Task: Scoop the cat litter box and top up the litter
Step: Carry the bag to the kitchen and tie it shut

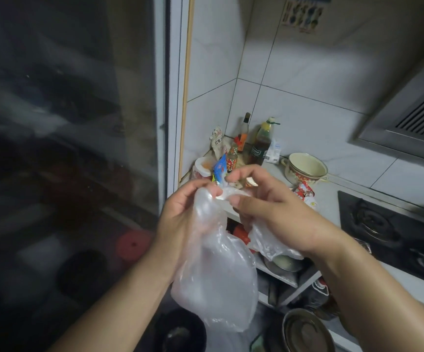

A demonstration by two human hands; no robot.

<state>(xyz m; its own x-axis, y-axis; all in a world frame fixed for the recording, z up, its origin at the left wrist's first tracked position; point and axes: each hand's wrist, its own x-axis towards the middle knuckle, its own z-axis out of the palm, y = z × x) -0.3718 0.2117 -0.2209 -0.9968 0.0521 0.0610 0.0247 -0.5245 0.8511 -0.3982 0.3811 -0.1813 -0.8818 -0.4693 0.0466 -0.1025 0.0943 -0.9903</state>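
A thin clear plastic bag [216, 283] hangs in front of me, puffed out below my hands. My left hand [180, 214] grips the bag's top edge with curled fingers. My right hand [269, 212] pinches the same edge between thumb and fingers, a loose flap of the bag trailing under its palm. Both hands meet at the bag's mouth, above the end of a kitchen counter. No litter box, scoop or litter is in view.
A dark glass door [66, 148] fills the left. On the counter stand sauce bottles [261, 146], snack packets [219, 171] and an enamel pot [304, 168]. A gas hob [388, 229] lies at the right under a range hood [414, 123]. Pots [307, 331] sit on shelves below.
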